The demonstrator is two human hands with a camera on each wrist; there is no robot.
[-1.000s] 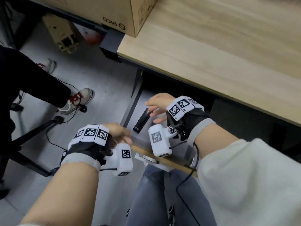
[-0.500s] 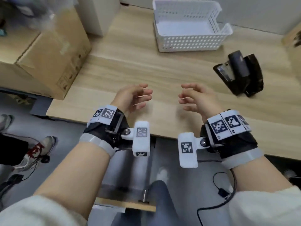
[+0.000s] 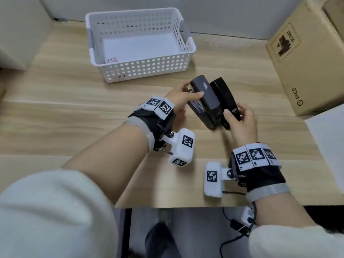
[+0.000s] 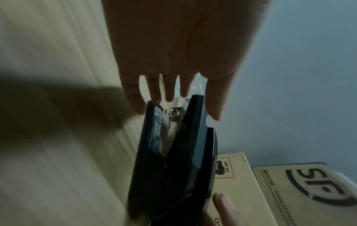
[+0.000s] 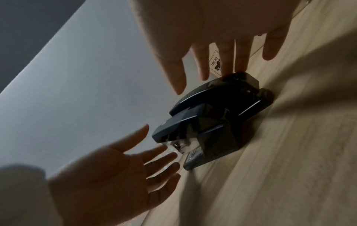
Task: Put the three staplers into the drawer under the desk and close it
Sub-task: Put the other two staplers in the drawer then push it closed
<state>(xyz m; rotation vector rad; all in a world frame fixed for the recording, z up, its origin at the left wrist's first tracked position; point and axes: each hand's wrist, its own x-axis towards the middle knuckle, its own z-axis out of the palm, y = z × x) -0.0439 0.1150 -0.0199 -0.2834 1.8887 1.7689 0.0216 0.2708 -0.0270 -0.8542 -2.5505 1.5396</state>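
Two staplers lie side by side on the wooden desk (image 3: pixel 74 118): a dark grey stapler (image 3: pixel 206 97) on the left and a black stapler (image 3: pixel 226 98) on the right. My left hand (image 3: pixel 189 90) reaches the grey one's far end, thumb laid over its top and fingers straight at its tip. In the left wrist view the grey stapler (image 4: pixel 173 152) points at those fingers (image 4: pixel 170 94). My right hand (image 3: pixel 234 110) is at the near end of the pair, thumb and straight fingertips (image 5: pixel 237 64) touching the black stapler (image 5: pixel 222 94). Neither stapler is lifted. The drawer is out of sight.
A white perforated basket (image 3: pixel 141 69) stands behind the staplers. A cardboard box (image 3: pixel 305 62) sits at the right, with a white sheet (image 3: pixel 327 146) in front of it. Below the desk's front edge are my knee and a black cable (image 3: pixel 234 239).
Both hands rose from the open drawer, where one stapler lay, to the desk top. They then moved forward and right onto the two staplers.
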